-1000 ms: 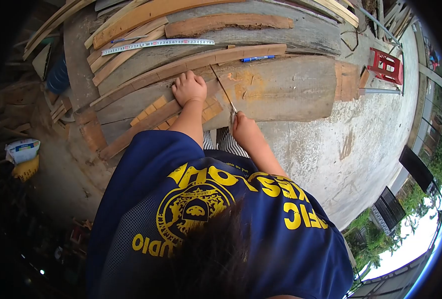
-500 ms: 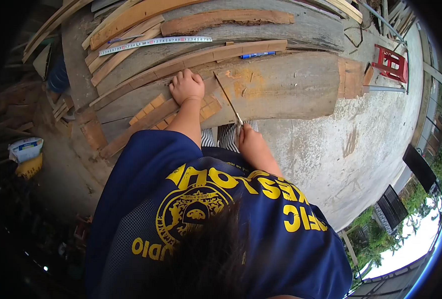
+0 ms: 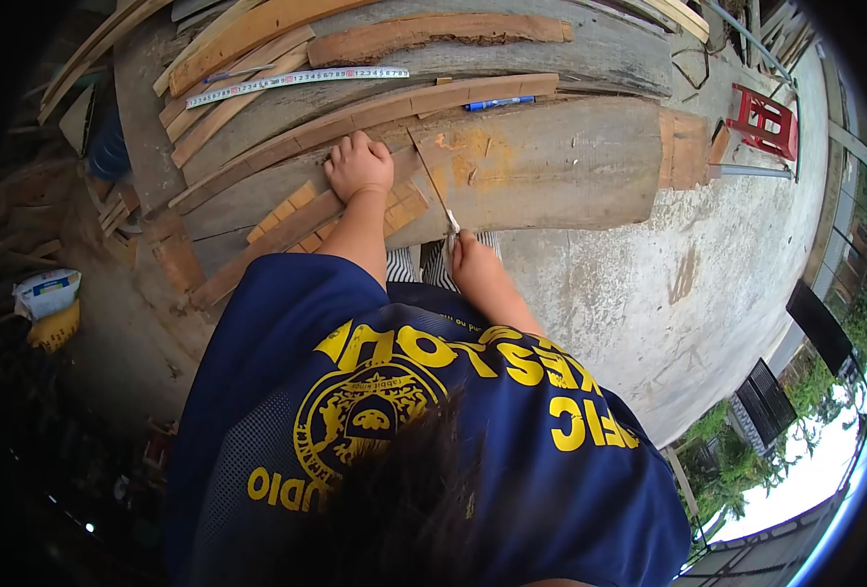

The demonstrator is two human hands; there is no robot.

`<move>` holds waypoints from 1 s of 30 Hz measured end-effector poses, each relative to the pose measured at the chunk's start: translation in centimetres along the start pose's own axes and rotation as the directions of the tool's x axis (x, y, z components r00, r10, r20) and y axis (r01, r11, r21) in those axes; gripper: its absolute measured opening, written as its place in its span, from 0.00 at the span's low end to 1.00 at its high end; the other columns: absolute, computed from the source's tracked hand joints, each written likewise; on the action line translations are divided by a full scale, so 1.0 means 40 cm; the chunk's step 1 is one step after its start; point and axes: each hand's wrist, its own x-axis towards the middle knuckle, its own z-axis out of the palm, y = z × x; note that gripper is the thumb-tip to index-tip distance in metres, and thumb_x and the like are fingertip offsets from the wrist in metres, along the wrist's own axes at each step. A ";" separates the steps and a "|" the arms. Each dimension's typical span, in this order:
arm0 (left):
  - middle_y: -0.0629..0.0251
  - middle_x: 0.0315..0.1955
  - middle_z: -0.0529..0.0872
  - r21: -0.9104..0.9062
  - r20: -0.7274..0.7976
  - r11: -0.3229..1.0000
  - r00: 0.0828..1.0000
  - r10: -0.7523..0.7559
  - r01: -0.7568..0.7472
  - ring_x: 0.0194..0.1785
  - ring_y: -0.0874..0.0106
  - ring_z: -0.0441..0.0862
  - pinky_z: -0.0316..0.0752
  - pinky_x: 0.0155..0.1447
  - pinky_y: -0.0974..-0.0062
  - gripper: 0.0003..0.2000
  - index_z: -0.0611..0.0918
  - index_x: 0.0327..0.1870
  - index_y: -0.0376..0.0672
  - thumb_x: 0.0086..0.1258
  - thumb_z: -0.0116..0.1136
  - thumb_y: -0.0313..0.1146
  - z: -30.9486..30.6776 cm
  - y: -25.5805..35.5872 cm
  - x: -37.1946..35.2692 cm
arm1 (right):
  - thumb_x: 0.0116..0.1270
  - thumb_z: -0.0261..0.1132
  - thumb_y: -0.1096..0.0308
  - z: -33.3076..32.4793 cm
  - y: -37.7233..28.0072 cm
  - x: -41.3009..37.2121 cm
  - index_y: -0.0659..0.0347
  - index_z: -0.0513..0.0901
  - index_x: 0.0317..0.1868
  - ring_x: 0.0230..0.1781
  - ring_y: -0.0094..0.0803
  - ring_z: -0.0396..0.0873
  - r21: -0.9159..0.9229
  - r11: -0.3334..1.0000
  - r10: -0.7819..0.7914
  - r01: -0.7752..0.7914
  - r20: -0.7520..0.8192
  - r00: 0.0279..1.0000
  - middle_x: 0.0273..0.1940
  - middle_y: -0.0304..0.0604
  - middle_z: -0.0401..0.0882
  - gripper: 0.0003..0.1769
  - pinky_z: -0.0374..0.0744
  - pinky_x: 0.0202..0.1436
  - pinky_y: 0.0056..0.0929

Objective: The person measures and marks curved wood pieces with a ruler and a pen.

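My left hand is closed over a long brown wooden strip, pressing it down on a broad weathered board. The strip lies slantwise across shorter light wood pieces marked with crosswise lines. In my right hand, near the board's front edge, is the handle of a handsaw. Its narrow blade points away from me and lies across the strip's right end, just right of my left hand. The blade hides the exact cut line.
Beyond my hands lie a curved wooden strip, a blue marker, a measuring tape and a rough-edged board. A red plastic stool stands at the far right. Bags sit on the left.
The saw and my right hand have moved slightly forward and left, away from my body. My left hand stays on the strip. The whole view has shifted a little.
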 end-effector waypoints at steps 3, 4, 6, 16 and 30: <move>0.63 0.37 0.81 0.018 -0.004 1.000 1.000 -0.005 0.005 0.47 0.63 0.76 0.66 0.54 0.60 0.11 0.79 0.35 0.47 0.62 0.45 0.40 -0.002 0.003 -0.001 | 0.69 0.51 0.65 0.090 -0.014 0.028 0.70 0.74 0.39 0.34 0.64 0.77 0.034 0.999 -0.029 0.028 0.046 0.999 0.29 0.68 0.77 0.14 0.75 0.39 0.55; 0.63 0.37 0.81 0.022 -0.005 1.000 1.000 -0.012 0.012 0.47 0.63 0.76 0.66 0.54 0.60 0.11 0.79 0.35 0.47 0.62 0.45 0.40 -0.004 0.003 0.000 | 0.70 0.50 0.64 0.076 -0.004 0.028 0.69 0.74 0.39 0.34 0.64 0.77 0.046 0.999 -0.007 0.008 -0.012 1.000 0.29 0.68 0.77 0.14 0.75 0.39 0.55; 0.63 0.38 0.81 0.009 0.045 1.000 0.999 -0.004 0.003 0.47 0.63 0.76 0.66 0.55 0.61 0.12 0.79 0.36 0.47 0.63 0.45 0.41 -0.009 0.000 -0.001 | 0.70 0.50 0.64 -0.008 0.015 0.008 0.66 0.74 0.42 0.36 0.64 0.76 0.043 0.995 0.087 -0.086 -0.001 0.996 0.31 0.68 0.77 0.13 0.75 0.39 0.55; 0.65 0.37 0.82 0.009 0.023 1.000 1.000 -0.016 0.016 0.47 0.63 0.76 0.66 0.55 0.62 0.12 0.80 0.36 0.47 0.63 0.44 0.41 -0.007 0.003 0.008 | 0.69 0.50 0.65 0.007 -0.016 0.105 0.68 0.76 0.40 0.39 0.64 0.76 0.035 0.998 -0.042 0.043 -0.026 0.999 0.34 0.67 0.78 0.13 0.75 0.44 0.55; 0.65 0.40 0.82 0.020 0.051 1.000 0.998 -0.025 0.024 0.48 0.63 0.75 0.65 0.55 0.62 0.13 0.80 0.37 0.47 0.65 0.43 0.42 -0.010 0.005 0.005 | 0.70 0.50 0.63 -0.059 -0.026 -0.031 0.66 0.76 0.40 0.39 0.65 0.75 -0.046 0.996 0.079 -0.077 0.032 0.996 0.34 0.68 0.77 0.15 0.74 0.45 0.55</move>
